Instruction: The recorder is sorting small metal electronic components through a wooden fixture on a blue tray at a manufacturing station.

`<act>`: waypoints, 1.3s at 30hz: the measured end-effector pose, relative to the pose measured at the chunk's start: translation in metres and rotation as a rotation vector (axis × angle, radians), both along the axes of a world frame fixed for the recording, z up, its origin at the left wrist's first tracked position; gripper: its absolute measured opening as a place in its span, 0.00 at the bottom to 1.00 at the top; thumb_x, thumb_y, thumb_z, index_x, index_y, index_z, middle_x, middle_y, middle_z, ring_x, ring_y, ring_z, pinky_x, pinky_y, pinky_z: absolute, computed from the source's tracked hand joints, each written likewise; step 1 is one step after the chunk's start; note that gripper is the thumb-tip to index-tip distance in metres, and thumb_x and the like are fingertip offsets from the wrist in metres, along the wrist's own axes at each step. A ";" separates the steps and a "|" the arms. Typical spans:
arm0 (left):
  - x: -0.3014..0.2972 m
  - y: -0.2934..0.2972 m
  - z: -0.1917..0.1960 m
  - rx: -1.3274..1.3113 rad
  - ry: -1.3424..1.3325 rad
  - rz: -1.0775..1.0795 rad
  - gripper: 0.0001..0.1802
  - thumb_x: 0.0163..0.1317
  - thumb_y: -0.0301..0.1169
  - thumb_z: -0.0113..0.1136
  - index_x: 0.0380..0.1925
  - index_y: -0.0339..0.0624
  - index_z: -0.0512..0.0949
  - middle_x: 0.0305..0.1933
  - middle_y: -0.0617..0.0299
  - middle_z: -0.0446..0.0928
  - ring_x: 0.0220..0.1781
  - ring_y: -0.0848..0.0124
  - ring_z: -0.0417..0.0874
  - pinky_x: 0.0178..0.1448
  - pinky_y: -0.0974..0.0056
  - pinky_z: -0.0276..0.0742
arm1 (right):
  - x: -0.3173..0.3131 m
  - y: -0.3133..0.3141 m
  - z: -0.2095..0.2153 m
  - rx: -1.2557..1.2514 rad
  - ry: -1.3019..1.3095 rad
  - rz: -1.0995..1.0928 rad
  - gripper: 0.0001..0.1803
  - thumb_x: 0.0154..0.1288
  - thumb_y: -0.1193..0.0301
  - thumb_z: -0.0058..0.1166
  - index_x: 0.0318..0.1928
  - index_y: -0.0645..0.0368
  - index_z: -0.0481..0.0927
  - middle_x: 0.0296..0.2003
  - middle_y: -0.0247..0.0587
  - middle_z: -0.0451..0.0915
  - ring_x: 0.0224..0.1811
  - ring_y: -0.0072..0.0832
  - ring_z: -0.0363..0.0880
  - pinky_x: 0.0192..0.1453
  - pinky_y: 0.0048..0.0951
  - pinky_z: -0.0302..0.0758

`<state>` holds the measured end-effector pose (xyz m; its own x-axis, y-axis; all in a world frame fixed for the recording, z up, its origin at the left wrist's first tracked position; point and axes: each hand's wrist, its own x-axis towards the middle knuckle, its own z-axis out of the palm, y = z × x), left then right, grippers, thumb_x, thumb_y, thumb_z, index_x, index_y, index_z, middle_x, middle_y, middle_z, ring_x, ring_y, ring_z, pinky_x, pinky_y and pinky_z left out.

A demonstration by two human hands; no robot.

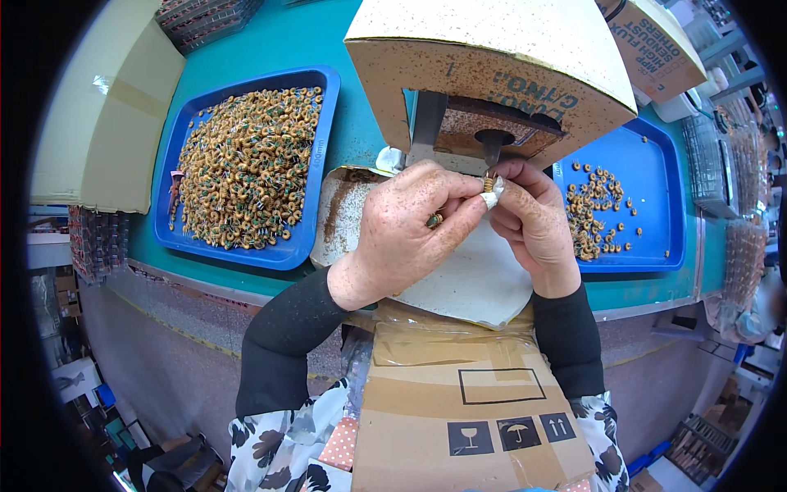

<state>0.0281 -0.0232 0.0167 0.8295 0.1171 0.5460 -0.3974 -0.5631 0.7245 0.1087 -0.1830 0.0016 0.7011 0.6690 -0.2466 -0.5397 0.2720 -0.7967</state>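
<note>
Both hands, left hand [407,230] and right hand [533,217], are pinching one small coil [489,184] shut-fingered at twelve o'clock beneath the grinder tip [493,148]; a slipping grip could be nicking fingertips.

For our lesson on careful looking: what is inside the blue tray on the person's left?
The left blue tray is filled with a heap of small brown wound rings, some with green showing. The heap hides most of the tray's floor, so whatever lies beneath it cannot be seen.
</note>
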 end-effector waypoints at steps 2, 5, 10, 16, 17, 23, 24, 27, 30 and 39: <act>0.002 -0.002 0.003 0.000 0.002 0.004 0.07 0.51 0.23 0.66 0.32 0.37 0.80 0.24 0.59 0.75 0.21 0.71 0.75 0.25 0.68 0.70 | 0.002 -0.001 -0.001 0.011 0.015 -0.002 0.09 0.62 0.72 0.58 0.42 0.60 0.76 0.25 0.24 0.71 0.17 0.08 0.56 0.18 0.11 0.50; 0.002 -0.003 0.002 -0.004 -0.005 0.017 0.07 0.51 0.22 0.65 0.31 0.37 0.80 0.24 0.59 0.76 0.21 0.71 0.75 0.25 0.68 0.70 | 0.003 -0.001 -0.001 0.031 0.032 -0.004 0.09 0.62 0.73 0.58 0.42 0.60 0.76 0.25 0.24 0.71 0.17 0.08 0.56 0.18 0.11 0.50; 0.005 -0.001 0.003 -0.005 -0.019 0.008 0.06 0.51 0.22 0.65 0.31 0.37 0.79 0.25 0.59 0.76 0.22 0.70 0.75 0.25 0.68 0.71 | 0.003 0.001 0.000 0.030 0.029 -0.017 0.09 0.62 0.73 0.58 0.42 0.60 0.76 0.25 0.24 0.71 0.16 0.08 0.56 0.17 0.11 0.50; 0.008 0.002 0.005 -0.015 0.016 0.001 0.06 0.52 0.23 0.66 0.31 0.37 0.81 0.24 0.62 0.77 0.24 0.74 0.74 0.28 0.70 0.70 | -0.002 0.003 -0.004 0.087 0.015 -0.064 0.08 0.63 0.74 0.56 0.43 0.59 0.76 0.25 0.24 0.70 0.17 0.08 0.56 0.17 0.11 0.50; 0.008 0.003 0.006 -0.023 0.031 -0.005 0.06 0.52 0.23 0.66 0.31 0.37 0.81 0.25 0.62 0.77 0.24 0.75 0.75 0.29 0.70 0.70 | -0.002 0.004 -0.003 0.088 0.020 -0.068 0.08 0.63 0.74 0.56 0.43 0.59 0.75 0.25 0.24 0.70 0.17 0.08 0.56 0.17 0.11 0.50; 0.007 0.001 0.007 -0.036 0.037 0.002 0.05 0.52 0.23 0.65 0.30 0.37 0.80 0.25 0.61 0.77 0.24 0.73 0.75 0.28 0.69 0.71 | -0.002 0.003 -0.003 0.093 0.051 -0.062 0.08 0.63 0.76 0.53 0.43 0.59 0.74 0.24 0.24 0.69 0.16 0.08 0.55 0.16 0.11 0.49; 0.006 0.000 0.007 -0.041 0.017 -0.005 0.05 0.53 0.23 0.64 0.30 0.37 0.79 0.25 0.59 0.76 0.23 0.70 0.76 0.27 0.67 0.72 | -0.001 0.002 -0.003 0.135 0.057 -0.032 0.07 0.63 0.74 0.56 0.42 0.59 0.75 0.25 0.24 0.70 0.17 0.08 0.55 0.17 0.11 0.49; 0.002 0.001 0.009 -0.004 0.046 0.001 0.05 0.52 0.23 0.64 0.30 0.37 0.80 0.25 0.59 0.76 0.23 0.71 0.76 0.26 0.68 0.71 | 0.001 0.001 -0.003 0.090 0.053 0.009 0.07 0.63 0.74 0.56 0.42 0.59 0.75 0.26 0.25 0.71 0.17 0.08 0.56 0.17 0.11 0.49; -0.001 0.000 0.007 -0.014 0.049 0.026 0.05 0.52 0.23 0.65 0.30 0.37 0.80 0.25 0.59 0.76 0.22 0.71 0.76 0.25 0.68 0.71 | -0.001 0.004 0.000 0.027 0.058 0.006 0.07 0.63 0.77 0.52 0.41 0.57 0.73 0.23 0.24 0.69 0.14 0.08 0.52 0.15 0.11 0.48; 0.004 0.001 0.005 -0.017 0.034 0.014 0.04 0.52 0.23 0.64 0.28 0.36 0.79 0.25 0.58 0.76 0.23 0.69 0.76 0.26 0.66 0.71 | 0.002 0.003 -0.005 0.106 0.103 0.003 0.08 0.63 0.74 0.56 0.42 0.58 0.75 0.23 0.24 0.67 0.17 0.10 0.56 0.17 0.12 0.49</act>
